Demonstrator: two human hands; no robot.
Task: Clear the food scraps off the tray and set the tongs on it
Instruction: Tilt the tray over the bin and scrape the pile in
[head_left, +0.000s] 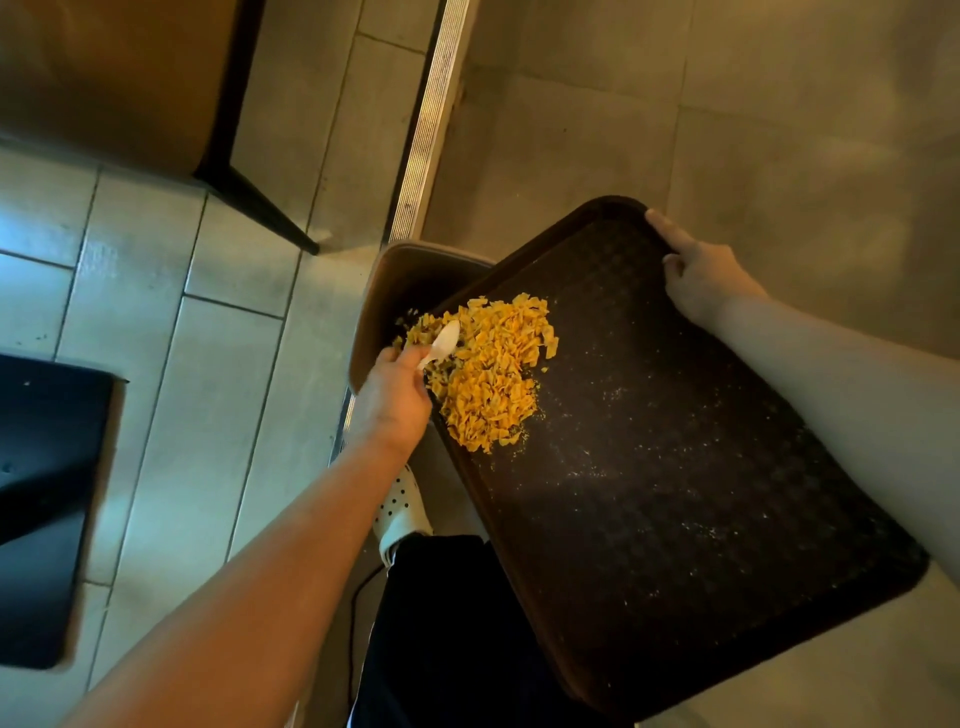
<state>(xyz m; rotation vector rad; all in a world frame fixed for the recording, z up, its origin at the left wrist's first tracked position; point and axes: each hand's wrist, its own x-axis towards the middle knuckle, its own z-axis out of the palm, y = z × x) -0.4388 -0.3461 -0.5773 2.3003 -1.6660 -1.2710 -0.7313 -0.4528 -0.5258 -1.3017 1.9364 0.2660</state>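
A dark brown tray (675, 441) is tilted over a brown bin (387, 280) on the floor. My right hand (701, 275) grips the tray's far rim. A heap of yellow-orange food scraps (493, 379) lies at the tray's left edge, partly over the bin's opening. My left hand (392, 400) holds a white utensil (441, 343), whose light tip rests in the scraps; it looks like a spoon or a tongs arm, I cannot tell which. Fine pale crumbs speckle the tray's surface.
A metal floor strip (431, 119) runs from the top down to the bin. A black chair leg (260, 202) stands at the upper left, and a dark flat object (47, 509) lies at the left edge. My dotted shoe (402, 504) and dark trouser leg are under the tray.
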